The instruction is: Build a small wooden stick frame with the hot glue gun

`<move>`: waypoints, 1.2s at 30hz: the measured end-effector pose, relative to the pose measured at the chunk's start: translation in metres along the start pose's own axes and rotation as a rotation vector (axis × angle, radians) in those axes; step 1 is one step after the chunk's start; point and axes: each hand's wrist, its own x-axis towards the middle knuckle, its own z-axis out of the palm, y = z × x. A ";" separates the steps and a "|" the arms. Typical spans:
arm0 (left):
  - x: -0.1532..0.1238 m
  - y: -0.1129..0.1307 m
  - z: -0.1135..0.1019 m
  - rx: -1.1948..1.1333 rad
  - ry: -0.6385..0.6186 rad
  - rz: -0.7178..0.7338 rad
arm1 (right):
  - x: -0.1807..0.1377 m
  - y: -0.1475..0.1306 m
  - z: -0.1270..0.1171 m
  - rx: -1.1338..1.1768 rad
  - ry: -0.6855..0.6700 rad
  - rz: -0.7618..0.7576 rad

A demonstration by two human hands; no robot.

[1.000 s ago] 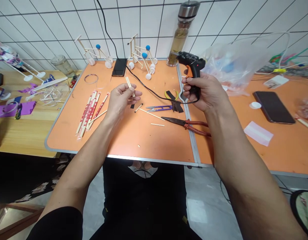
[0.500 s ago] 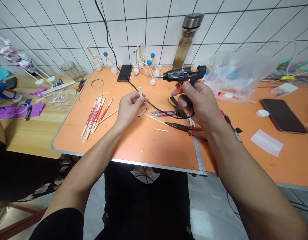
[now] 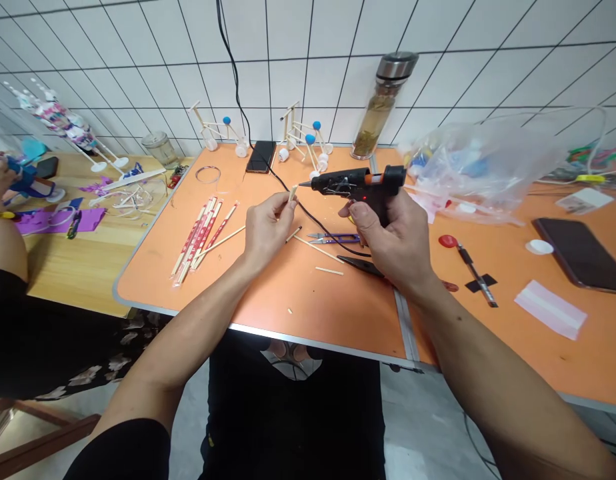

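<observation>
My left hand (image 3: 269, 225) pinches a short wooden stick (image 3: 292, 194) upright over the orange table (image 3: 268, 293). My right hand (image 3: 388, 237) grips a black hot glue gun (image 3: 358, 183) with an orange trigger and a lit red light. Its nozzle points left and its tip sits just right of the stick's top end. The gun's black cord (image 3: 313, 220) runs across the table and up the tiled wall. Below the hands lie loose wooden sticks (image 3: 318, 249), blue-handled snips (image 3: 335, 237) and pliers (image 3: 361, 265), partly hidden by my right hand.
Wrapped chopsticks (image 3: 201, 237) lie at the left. Stick models with blue balls (image 3: 305, 137), a phone (image 3: 262, 156) and a glass bottle (image 3: 383, 107) stand at the back. A plastic bag (image 3: 481, 167) and another phone (image 3: 581, 253) are at the right. Another person (image 3: 3, 220) sits at the left table.
The glue gun has swung from upright to level, with its nozzle brought leftward to the stick's tip. My left hand has kept the stick raised. The camera view has tilted up slightly.
</observation>
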 end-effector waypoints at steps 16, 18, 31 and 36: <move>-0.002 0.003 -0.001 0.089 0.034 0.079 | -0.002 -0.007 -0.002 -0.040 0.001 -0.040; -0.002 0.003 -0.001 0.093 0.030 0.068 | -0.002 -0.007 -0.003 -0.040 0.000 -0.039; -0.003 0.003 -0.001 0.106 0.034 0.076 | -0.003 -0.002 -0.003 -0.052 0.001 -0.062; -0.003 0.004 -0.001 0.100 0.034 0.056 | -0.003 -0.003 -0.003 -0.063 0.009 -0.081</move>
